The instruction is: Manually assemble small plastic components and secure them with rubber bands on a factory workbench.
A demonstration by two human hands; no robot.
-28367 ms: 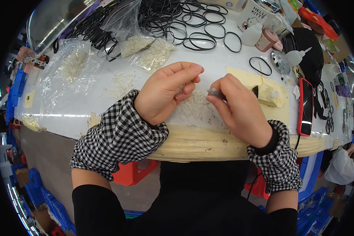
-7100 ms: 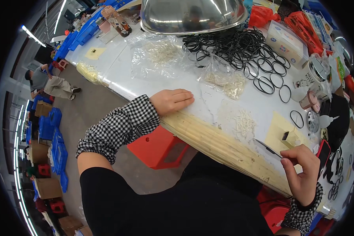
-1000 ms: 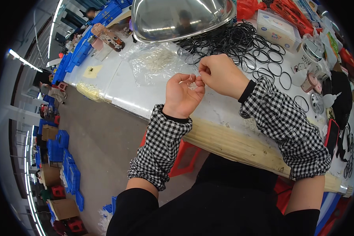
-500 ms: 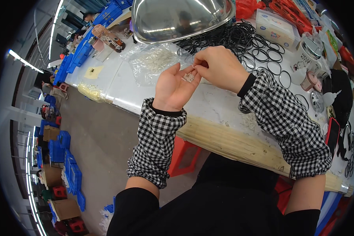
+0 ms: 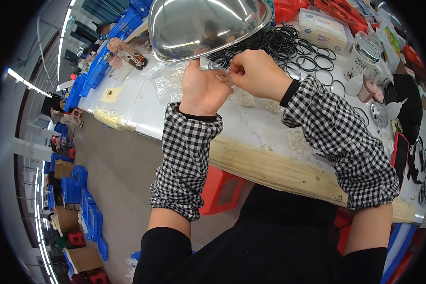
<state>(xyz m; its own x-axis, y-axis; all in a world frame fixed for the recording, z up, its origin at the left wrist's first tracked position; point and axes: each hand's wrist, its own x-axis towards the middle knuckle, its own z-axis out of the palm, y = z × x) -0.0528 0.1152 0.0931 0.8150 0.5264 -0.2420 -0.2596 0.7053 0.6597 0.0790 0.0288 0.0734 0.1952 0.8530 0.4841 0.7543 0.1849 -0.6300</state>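
My left hand (image 5: 204,90) is turned palm up over the table, its thumb pointing at the rim of a shiny metal bowl (image 5: 199,28). Small white pieces (image 5: 222,77) rest on its fingers. Right beside them is my right hand (image 5: 258,73), thumb and fingertips pinched together; whatever sits in the pinch is too small or hidden to make out. Behind the left hand, a clear plastic bag (image 5: 169,86) lies partly covered. More small pale pieces (image 5: 244,99) lie on the table below the right hand.
Many black rubber rings (image 5: 312,57) spread beyond my right hand. A tissue box (image 5: 325,32), a lidded cup (image 5: 363,59) and a red-edged phone (image 5: 399,154) are at the right. The table's wooden front edge (image 5: 270,168) runs below my wrists; a red stool (image 5: 222,189) stands under it.
The left hand has tilted upward, and fewer white pieces show on it. The right hand's fingers have curled in more and sit slightly lower. The whole view has shifted a little.
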